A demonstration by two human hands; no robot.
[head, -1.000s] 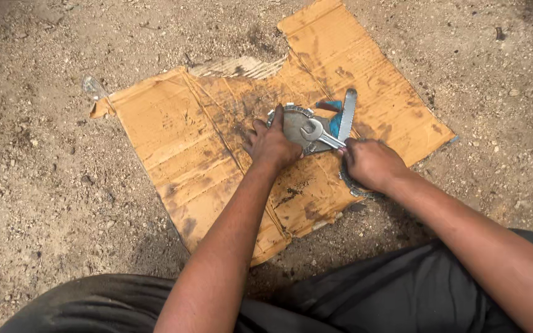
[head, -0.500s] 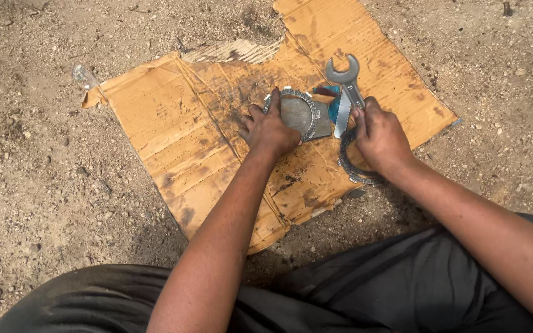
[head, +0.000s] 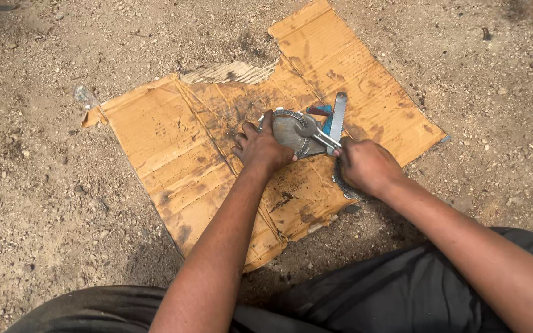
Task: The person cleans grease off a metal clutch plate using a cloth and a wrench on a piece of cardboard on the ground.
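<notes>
Person seated on bare gravel ground, working over a torn, oil-stained sheet of cardboard laid flat on the dirt.

Left hand pressed down on the near-left edge of a round grey metal part, fingers spread over its rim, pinning it to the cardboard. Not wrapped around it; more a flat hold-down.

Right hand closed in a fist around the handle end of a spanner. The spanner's head sits on the middle of the round part, apparently on a nut or bolt there; the fastener itself is too small to make out.

A second flat steel tool lies just behind the part, with something blue beside it. Another dark piece shows under the right hand, partly hidden.

My read on progress: the part is in one piece on the cardboard and the spanner is engaged, so the fastener work looks under way, not finished. Nothing loose, such as a removed nut, is visible nearby. Whether it is being loosened or tightened I cannot tell.
</notes>
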